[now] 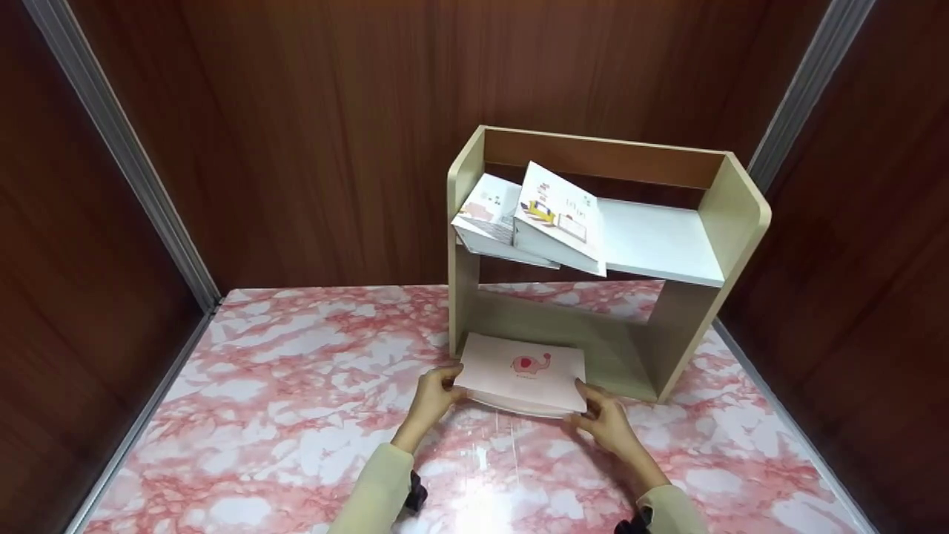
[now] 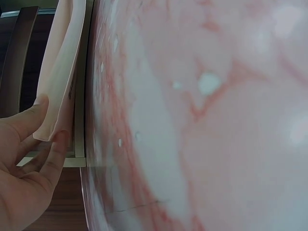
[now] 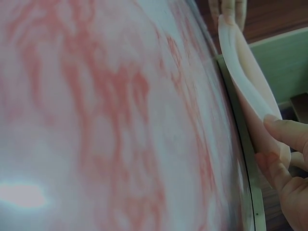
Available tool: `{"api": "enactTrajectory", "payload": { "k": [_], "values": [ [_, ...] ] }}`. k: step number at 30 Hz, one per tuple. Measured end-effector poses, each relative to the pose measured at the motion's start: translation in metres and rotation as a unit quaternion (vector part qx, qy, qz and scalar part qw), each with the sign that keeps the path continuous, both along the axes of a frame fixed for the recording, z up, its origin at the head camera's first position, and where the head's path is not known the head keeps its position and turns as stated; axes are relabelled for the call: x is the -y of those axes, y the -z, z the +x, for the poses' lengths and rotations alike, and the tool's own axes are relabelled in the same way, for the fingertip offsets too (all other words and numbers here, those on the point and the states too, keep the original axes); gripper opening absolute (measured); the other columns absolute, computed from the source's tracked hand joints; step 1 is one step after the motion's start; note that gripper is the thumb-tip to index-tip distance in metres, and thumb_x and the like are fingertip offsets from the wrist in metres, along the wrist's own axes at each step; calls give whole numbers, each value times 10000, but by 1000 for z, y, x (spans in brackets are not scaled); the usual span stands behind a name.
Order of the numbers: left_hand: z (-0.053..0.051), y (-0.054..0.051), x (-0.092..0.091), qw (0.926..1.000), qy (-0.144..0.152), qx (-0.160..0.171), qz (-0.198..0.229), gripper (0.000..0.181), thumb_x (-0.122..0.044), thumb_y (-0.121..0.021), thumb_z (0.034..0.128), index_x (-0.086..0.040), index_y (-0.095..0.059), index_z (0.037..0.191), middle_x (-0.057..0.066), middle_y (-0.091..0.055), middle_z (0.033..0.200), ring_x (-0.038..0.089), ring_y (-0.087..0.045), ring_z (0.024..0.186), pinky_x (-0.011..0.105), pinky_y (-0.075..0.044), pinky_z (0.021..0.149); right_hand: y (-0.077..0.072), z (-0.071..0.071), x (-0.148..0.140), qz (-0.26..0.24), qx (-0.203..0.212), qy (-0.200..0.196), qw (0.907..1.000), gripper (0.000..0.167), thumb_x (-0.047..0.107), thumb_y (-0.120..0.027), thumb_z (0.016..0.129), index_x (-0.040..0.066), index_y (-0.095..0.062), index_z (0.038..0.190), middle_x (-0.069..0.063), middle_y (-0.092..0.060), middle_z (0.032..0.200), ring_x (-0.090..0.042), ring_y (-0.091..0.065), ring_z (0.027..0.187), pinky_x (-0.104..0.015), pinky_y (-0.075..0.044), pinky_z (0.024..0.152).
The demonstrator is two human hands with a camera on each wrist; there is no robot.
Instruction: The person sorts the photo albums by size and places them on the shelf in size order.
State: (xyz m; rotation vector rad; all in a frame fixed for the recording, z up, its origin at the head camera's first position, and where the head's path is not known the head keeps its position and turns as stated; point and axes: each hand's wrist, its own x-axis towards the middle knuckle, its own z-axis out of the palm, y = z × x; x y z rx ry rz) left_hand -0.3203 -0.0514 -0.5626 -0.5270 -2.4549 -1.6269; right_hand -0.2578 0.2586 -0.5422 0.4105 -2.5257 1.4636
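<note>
A pale pink notebook (image 1: 489,365) with a red elephant on its cover lies partly over the lower shelf of a small wooden bookshelf (image 1: 712,311). My left hand (image 1: 432,397) pinches its near left corner between thumb and fingers. At the near right corner, my right hand (image 1: 606,419) pinches it the same way. In the left wrist view, the left hand (image 2: 33,163) grips the notebook's (image 2: 60,91) end. The right wrist view shows the right hand (image 3: 288,168) on the other end, with the notebook's (image 3: 245,72) pages bowed between the covers.
On the upper shelf (image 1: 652,237), two white illustrated books lie at the left: one book (image 1: 560,215) leans over the other book (image 1: 489,204), both jutting past the front edge. The table (image 1: 311,415) has a red-and-white marbled surface. Dark wood panels (image 1: 334,148) enclose it.
</note>
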Motion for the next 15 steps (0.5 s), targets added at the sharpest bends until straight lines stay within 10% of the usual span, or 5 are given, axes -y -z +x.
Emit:
{"api": "enactTrajectory", "payload": {
  "k": [15],
  "values": [
    [-4, 3, -2, 9993, -148, -356, -22, 415, 40, -693, 749, 109, -597, 1147, 240, -616, 1132, 133, -508, 709, 187, -448, 630, 24, -15, -7, 55, -360, 294, 9989, 586, -62, -751, 705, -104, -521, 1242, -270, -540, 1200, -340, -550, 1051, -327, -527, 808]
  ]
}}
